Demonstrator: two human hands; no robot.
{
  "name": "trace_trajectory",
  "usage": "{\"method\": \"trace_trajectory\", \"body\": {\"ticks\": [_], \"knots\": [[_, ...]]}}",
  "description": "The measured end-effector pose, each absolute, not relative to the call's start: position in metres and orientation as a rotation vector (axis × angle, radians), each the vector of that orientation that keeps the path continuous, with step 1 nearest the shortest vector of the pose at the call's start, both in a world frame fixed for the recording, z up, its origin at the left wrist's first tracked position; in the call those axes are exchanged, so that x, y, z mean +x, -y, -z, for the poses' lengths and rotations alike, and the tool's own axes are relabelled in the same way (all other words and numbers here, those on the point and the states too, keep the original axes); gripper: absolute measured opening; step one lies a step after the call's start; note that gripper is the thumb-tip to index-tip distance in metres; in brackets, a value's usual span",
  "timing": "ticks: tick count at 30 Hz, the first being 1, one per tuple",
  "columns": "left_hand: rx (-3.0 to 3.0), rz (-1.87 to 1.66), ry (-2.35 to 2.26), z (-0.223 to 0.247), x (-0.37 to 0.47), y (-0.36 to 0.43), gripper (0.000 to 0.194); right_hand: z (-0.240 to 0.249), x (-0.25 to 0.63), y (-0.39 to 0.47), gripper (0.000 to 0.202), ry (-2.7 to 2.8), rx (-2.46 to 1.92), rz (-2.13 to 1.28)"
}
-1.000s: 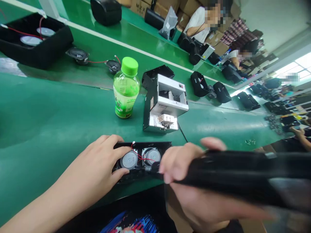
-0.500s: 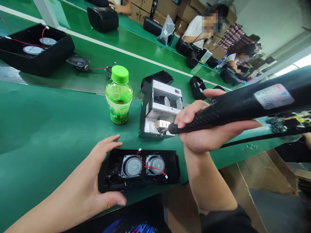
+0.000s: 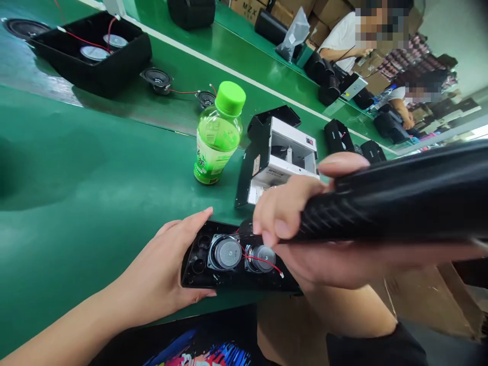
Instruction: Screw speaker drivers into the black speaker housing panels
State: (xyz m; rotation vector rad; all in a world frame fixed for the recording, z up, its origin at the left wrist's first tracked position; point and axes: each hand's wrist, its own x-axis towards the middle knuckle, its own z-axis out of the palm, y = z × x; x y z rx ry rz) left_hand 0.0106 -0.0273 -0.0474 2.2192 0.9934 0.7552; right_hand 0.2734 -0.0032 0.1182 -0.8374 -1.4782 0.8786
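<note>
A black speaker housing (image 3: 202,277) lies on the green bench in front of me, with two round speaker drivers (image 3: 227,253) and red wires in it. My left hand (image 3: 171,267) grips the housing's left end, thumb on the near edge and fingers on the far edge. My right hand (image 3: 305,229) is wrapped round a thick black power screwdriver (image 3: 381,198), held over the housing's right part. The tool's tip is hidden. Behind, a silver and black screw feeder machine (image 3: 280,157) is partly covered by my right hand.
A green-capped bottle (image 3: 219,134) stands left of the feeder. An open speaker box (image 3: 99,61) and loose drivers (image 3: 156,79) lie at the back left. Two people work across the bench; a cardboard box (image 3: 430,295) is at lower right.
My left hand has closed onto the housing's end. My right hand has brought the screwdriver from the feeder down and towards me, over the housing. The view has shifted.
</note>
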Motion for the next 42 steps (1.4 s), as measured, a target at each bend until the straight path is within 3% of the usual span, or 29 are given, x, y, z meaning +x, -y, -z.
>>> {"method": "trace_trajectory", "body": {"ticks": [4, 16, 42], "knots": [[2.223, -0.81, -0.945, 0.045, 0.012, 0.027, 0.158, -0.101, 0.255, -0.011, 0.065, 1.327, -0.714, -1.055], [2.197, -0.858, -0.885, 0.045, 0.016, 0.024, 0.134, -0.086, 0.253, -0.015, 0.06, 1.298, -0.706, -1.101], [2.148, -0.823, -0.888, 0.042, 0.017, 0.025, 0.157, -0.084, 0.251, -0.011, 0.068, 1.286, -0.74, -1.092]]}}
